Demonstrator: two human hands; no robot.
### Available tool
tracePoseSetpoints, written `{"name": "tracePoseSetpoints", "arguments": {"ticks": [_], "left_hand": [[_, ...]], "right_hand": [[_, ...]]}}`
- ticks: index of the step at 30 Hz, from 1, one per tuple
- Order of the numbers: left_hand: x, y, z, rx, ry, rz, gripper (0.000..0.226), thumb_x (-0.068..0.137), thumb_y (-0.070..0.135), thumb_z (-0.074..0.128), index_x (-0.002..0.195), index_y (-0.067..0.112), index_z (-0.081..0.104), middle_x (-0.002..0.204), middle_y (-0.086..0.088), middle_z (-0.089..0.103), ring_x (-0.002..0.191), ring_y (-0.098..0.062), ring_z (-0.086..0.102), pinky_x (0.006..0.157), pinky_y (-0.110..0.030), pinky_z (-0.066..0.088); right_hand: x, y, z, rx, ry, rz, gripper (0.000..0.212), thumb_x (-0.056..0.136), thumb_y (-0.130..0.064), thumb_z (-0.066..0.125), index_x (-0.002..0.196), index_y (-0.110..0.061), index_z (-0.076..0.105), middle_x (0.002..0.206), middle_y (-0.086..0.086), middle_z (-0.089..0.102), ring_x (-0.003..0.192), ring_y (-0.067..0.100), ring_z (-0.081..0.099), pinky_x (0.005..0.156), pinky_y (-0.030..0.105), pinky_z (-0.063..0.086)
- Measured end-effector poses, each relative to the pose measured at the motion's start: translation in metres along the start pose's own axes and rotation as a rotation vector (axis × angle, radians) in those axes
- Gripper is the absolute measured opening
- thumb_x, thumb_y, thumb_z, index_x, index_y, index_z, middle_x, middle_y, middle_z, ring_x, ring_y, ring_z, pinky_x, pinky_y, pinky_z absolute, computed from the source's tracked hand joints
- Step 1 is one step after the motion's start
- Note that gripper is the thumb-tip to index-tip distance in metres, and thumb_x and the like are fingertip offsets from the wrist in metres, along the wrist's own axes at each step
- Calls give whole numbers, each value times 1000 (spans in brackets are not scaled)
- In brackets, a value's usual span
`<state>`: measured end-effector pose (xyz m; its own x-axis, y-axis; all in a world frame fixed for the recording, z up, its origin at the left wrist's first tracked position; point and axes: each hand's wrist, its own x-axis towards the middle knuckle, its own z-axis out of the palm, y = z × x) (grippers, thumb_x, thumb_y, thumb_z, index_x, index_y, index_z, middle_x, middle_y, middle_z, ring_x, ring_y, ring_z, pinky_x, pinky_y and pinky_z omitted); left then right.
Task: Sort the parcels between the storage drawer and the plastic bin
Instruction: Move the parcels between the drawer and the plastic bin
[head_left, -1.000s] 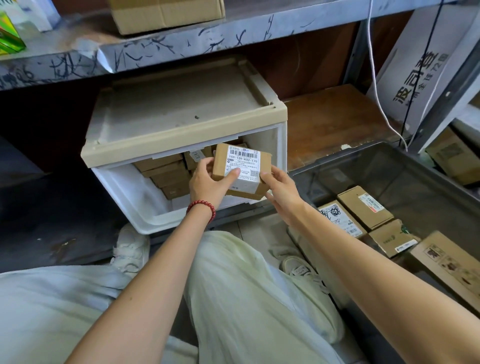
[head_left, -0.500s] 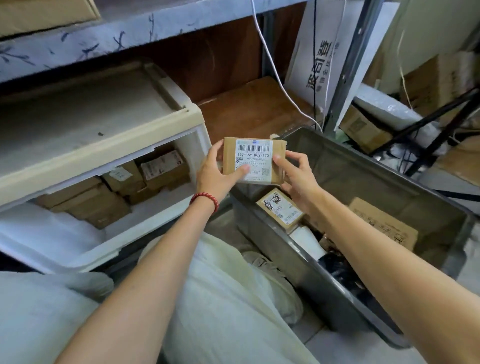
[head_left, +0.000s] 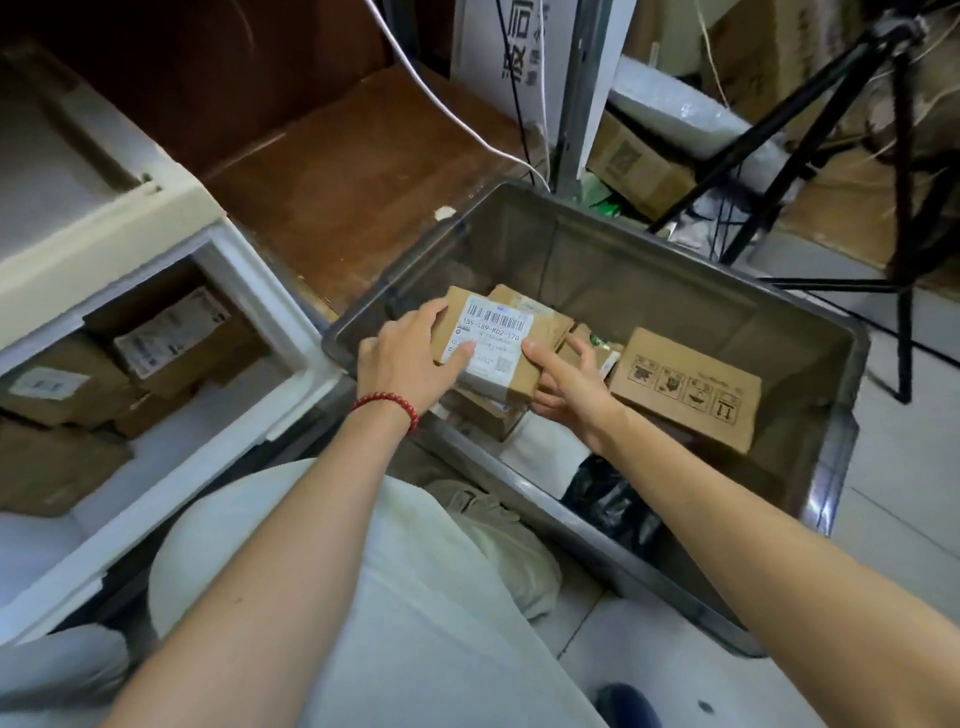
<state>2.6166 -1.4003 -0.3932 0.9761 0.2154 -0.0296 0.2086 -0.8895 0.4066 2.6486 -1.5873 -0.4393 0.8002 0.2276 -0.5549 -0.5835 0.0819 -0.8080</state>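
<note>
A small brown cardboard parcel with a white barcode label is held inside the grey plastic bin, just above the other parcels there. My left hand grips its left end, thumb on the label. My right hand holds its right end, thumb on the label and fingers underneath. A bigger brown box with handling symbols lies in the bin to the right. The white storage drawer stands pulled out at the left with several brown parcels inside.
A black bag and a white packet lie in the bin's near end. A wooden shelf board runs behind. A black tripod stands at the right, and cables hang over the shelf. My knee is below the hands.
Both hands carried the labelled parcel from in front of the drawer rightward and down into the bin. My view swung right with it.
</note>
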Motion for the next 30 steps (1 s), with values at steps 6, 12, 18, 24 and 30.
{"name": "tracePoseSetpoints", "arguments": {"ticks": [6, 12, 18, 24, 30], "left_hand": [[13, -30, 12, 80, 7, 35, 52, 91, 48, 52, 139, 29, 42, 131, 4, 57, 121, -24, 51, 100, -45, 34], [29, -40, 11, 58, -24, 10, 50, 92, 46, 52, 138, 28, 42, 128, 6, 58, 122, -22, 50, 103, -46, 35], [35, -37, 19, 68, 21, -3, 43, 93, 46, 51, 133, 31, 48, 122, 10, 62, 116, -18, 53, 96, -42, 38], [33, -38, 21, 14, 54, 0, 43, 93, 45, 51, 134, 29, 48, 122, 10, 62, 116, -19, 54, 100, -45, 37], [32, -40, 22, -14, 72, -2, 45, 94, 45, 51, 135, 28, 46, 121, 9, 62, 118, -19, 53, 104, -47, 35]], "right_hand": [[28, 39, -10, -105, 15, 110, 96, 73, -29, 83, 148, -25, 22, 123, -2, 58, 107, 19, 62, 98, 44, 49], [50, 60, 4, -243, -35, 58, 98, 60, -4, 88, 140, -15, 32, 121, -3, 48, 118, 19, 50, 99, 35, 47], [64, 73, 29, -3, -145, 129, 51, 80, -19, 77, 118, -13, 45, 127, 11, 53, 117, 24, 57, 100, 38, 49], [84, 83, 37, -185, -6, 145, 27, 79, -6, 76, 97, -17, 58, 109, 15, 62, 88, 21, 63, 75, 29, 54], [94, 92, 44, -508, 208, 175, 35, 73, -6, 81, 77, -23, 51, 107, 10, 64, 101, 25, 63, 89, 41, 55]]}}
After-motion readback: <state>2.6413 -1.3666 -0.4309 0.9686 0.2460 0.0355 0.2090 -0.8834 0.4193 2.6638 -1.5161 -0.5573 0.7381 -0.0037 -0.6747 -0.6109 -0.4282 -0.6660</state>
